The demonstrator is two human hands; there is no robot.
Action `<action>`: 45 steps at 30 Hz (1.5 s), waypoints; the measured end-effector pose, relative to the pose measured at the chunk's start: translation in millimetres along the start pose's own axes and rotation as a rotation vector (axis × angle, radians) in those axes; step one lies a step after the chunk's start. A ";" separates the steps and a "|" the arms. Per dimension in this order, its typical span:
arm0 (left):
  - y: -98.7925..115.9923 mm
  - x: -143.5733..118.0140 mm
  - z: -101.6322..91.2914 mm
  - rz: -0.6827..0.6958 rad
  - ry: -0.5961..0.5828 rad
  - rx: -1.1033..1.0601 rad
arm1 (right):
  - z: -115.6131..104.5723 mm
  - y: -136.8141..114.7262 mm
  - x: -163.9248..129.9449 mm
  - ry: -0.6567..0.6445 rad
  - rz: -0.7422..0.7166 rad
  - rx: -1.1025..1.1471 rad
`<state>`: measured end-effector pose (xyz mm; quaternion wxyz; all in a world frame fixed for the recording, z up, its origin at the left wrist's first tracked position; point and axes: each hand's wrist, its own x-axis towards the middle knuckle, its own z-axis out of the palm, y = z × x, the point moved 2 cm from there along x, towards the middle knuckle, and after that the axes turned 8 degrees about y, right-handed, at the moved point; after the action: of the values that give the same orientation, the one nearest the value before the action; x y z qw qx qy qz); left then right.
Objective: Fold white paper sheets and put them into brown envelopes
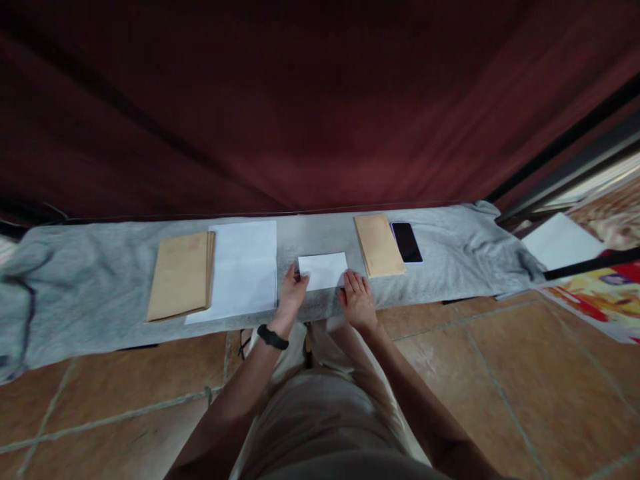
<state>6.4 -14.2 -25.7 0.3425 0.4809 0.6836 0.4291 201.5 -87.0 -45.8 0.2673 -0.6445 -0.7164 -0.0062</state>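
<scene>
Head camera, looking steeply down, close

Likely a home room: terracotta floor tiles [525, 373] under my desk [100, 293], grey cloth-covered; dark red curtain [300, 100] behind desk.
</scene>
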 end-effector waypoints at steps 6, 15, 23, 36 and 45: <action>20.0 -10.1 -2.5 -0.158 -0.043 -0.277 | -11.5 -12.1 13.9 0.021 0.005 0.034; 52.9 -19.0 -11.7 -0.145 -0.048 -0.495 | -25.9 -30.2 52.1 0.077 0.436 0.664; 20.9 -12.8 8.2 -0.215 -0.177 -0.422 | 1.9 -38.5 42.2 -0.043 0.935 1.401; 3.2 25.5 2.7 0.131 -0.175 0.333 | -8.7 -16.2 27.1 -0.073 0.252 0.653; 21.7 -4.8 1.1 0.476 -0.039 0.576 | 10.0 -23.3 27.8 -0.131 -0.122 0.068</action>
<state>16.7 -14.8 -6.0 0.0967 0.7109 0.6389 0.2776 175.4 -61.9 -35.6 0.2407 -0.5892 -0.7701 0.0441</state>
